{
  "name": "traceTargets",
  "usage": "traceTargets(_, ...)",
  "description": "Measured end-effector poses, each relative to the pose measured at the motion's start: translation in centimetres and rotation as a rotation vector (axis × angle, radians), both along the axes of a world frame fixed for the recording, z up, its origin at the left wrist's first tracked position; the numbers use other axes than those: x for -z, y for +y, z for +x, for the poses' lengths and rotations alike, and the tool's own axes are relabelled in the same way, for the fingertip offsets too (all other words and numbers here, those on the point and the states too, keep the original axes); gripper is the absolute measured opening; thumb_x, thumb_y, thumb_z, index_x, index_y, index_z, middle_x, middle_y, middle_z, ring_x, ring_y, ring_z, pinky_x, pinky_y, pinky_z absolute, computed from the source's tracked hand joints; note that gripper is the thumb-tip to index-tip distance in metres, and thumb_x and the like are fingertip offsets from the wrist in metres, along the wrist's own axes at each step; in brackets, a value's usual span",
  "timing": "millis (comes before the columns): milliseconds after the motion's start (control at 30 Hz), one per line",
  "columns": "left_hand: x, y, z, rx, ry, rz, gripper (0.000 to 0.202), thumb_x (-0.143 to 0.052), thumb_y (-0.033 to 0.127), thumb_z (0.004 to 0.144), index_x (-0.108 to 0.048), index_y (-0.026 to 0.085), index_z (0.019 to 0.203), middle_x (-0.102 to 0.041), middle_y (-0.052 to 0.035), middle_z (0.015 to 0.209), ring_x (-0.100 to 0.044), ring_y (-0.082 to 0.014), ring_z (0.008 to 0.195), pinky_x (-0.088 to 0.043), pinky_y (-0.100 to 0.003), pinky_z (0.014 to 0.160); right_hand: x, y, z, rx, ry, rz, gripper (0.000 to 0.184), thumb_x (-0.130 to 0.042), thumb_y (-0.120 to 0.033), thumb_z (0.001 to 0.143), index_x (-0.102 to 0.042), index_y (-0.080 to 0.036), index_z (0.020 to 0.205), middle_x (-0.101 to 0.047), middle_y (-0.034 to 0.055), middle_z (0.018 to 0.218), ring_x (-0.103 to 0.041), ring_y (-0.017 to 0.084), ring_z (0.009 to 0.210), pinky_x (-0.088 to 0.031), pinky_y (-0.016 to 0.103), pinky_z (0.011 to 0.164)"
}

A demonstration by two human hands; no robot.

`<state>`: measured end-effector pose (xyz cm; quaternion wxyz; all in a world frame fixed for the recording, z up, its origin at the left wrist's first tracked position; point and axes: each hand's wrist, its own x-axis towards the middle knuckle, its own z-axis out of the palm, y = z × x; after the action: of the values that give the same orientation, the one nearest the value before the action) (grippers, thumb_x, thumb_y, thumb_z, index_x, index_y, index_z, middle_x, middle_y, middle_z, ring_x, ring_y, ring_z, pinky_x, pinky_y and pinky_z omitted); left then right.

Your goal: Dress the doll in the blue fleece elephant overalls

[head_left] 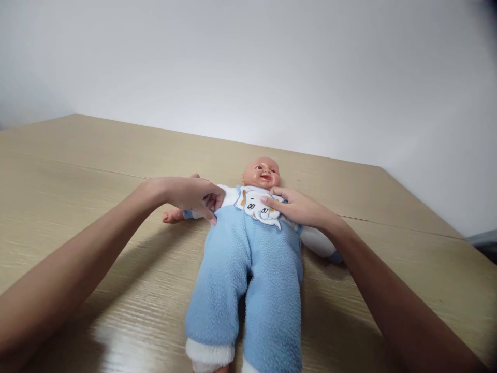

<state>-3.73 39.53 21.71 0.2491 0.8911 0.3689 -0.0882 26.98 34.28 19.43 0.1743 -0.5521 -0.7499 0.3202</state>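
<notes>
A baby doll (252, 248) lies on its back on a wooden table, head away from me and legs toward me. It has a bald plastic head (264, 172) and a light blue fleece outfit with white sleeves. A white animal-face patch (258, 206) covers its chest. My left hand (198, 197) is at the doll's side by the upper arm, fingers curled in against the sleeve and thumb on the blue fleece. Across the other side of the chest, my right hand (297, 206) grips the outfit, its thumb on the patch. Some right fingertips are hidden.
The pale wooden table (116, 150) spreads out around the doll, with a thin seam running across it. A plain white wall (248, 67) rises behind its far edge. Something dark (483, 242) shows past the table's right edge.
</notes>
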Motion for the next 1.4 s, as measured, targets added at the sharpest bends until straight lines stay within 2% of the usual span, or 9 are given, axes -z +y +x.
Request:
traceTargets(200,-0.3,-0.4,0.1,-0.051,0.046,0.133,0.01,-0.068,0.021,0.084,-0.058,0.023,0.083,-0.065,0.0007,0.079,-0.054,-0.0185,0.074,-0.032,-0.03,0.069,-0.4,-1.7,0.0,0.14,-0.227,0.187,0.044,-0.055,-0.067,0.102,-0.067,-0.024,0.105,-0.077,0.0099,0.112,-0.07,0.032,0.101,-0.051,0.042,0.086)
traceTargets(367,-1.6,-1.4,0.1,-0.093,-0.09,0.251,0.006,-0.061,0.025,0.092,-0.055,0.023,0.091,-0.063,-0.0012,0.082,-0.05,-0.0182,0.069,-0.032,-0.031,0.064,2.1,-6.1,4.6,0.233,-0.283,0.448,0.052,-0.054,-0.064,0.103,-0.066,-0.021,0.129,-0.073,0.0141,0.126,-0.064,0.037,0.123,-0.047,0.054,0.111)
traceTargets(467,-2.1,-2.8,2.0,-0.09,-0.317,0.304,0.021,-0.059,0.043,0.102,-0.056,0.023,0.102,-0.067,-0.0029,0.097,-0.057,-0.0204,0.08,-0.041,-0.032,0.072,4.6,-9.6,9.1,0.248,-0.3,0.42,0.061,-0.058,-0.068,0.099,-0.062,-0.022,0.139,-0.07,0.0149,0.135,-0.063,0.04,0.127,-0.046,0.06,0.114)
traceTargets(567,-1.6,-4.2,5.8,-0.021,-0.512,0.422,0.026,-0.061,0.044,0.104,-0.057,0.02,0.111,-0.066,-0.008,0.111,-0.061,-0.026,0.104,-0.047,-0.036,0.091,6.7,-12.5,12.2,0.297,-0.242,0.336,0.067,-0.067,-0.069,0.093,-0.059,-0.025,0.143,-0.068,0.0155,0.139,-0.064,0.041,0.125,-0.053,0.06,0.107)
traceTargets(700,0.6,-4.7,12.0,0.091,-0.39,0.604,0.033,-0.066,0.043,0.104,-0.061,0.013,0.117,-0.064,-0.0188,0.133,-0.051,-0.0369,0.133,-0.037,-0.05,0.118,7.3,-14.1,12.7,0.34,-0.05,0.242,0.059,-0.071,-0.06,0.093,-0.061,-0.025,0.139,-0.068,0.0155,0.138,-0.069,0.037,0.121,-0.06,0.051,0.1)
traceTargets(833,2.4,-4.4,15.3,0.149,-0.321,0.536,0.028,-0.066,0.04,0.106,-0.065,0.014,0.115,-0.072,-0.0145,0.125,-0.06,-0.0333,0.122,-0.04,-0.049,0.11,6.2,-13.9,11.8,0.439,0.068,0.228,0.056,-0.082,-0.056,0.083,-0.066,-0.025,0.127,-0.076,0.0118,0.118,-0.074,0.034,0.105,-0.062,0.046,0.091)
traceTargets(1000,3.0,-4.3,15.1,0.242,-0.56,0.471,0.02,-0.058,0.033,0.111,-0.066,0.015,0.114,-0.073,-0.0107,0.112,-0.065,-0.0263,0.106,-0.045,-0.039,0.094,4.6,-11.8,10.8,0.552,0.418,0.306,0.059,-0.093,-0.056,0.073,-0.066,-0.026,0.117,-0.074,0.0083,0.115,-0.072,0.029,0.104,-0.059,0.044,0.096)
traceTargets(1167,3.1,-4.6,14.5,0.359,-0.76,0.56,0.019,-0.056,0.032,0.108,-0.065,0.017,0.114,-0.072,-0.0096,0.11,-0.063,-0.0251,0.103,-0.045,-0.038,0.095,4.1,-7.2,7.6,0.513,0.759,0.375,0.058,-0.099,-0.052,0.067,-0.065,-0.026,0.106,-0.072,0.0044,0.107,-0.07,0.025,0.107,-0.06,0.036,0.096)
traceTargets(1400,3.5,-5.4,13.8,0.271,-0.858,0.878,0.02,-0.057,0.036,0.099,-0.066,0.02,0.107,-0.073,-0.0078,0.099,-0.064,-0.0254,0.095,-0.04,-0.043,0.091,5.1,-5.0,3.5,0.226,0.638,0.488,0.039,-0.093,-0.037,0.082,-0.073,-0.027,0.114,-0.066,0.0003,0.101,-0.064,0.02,0.093,-0.054,0.032,0.084)
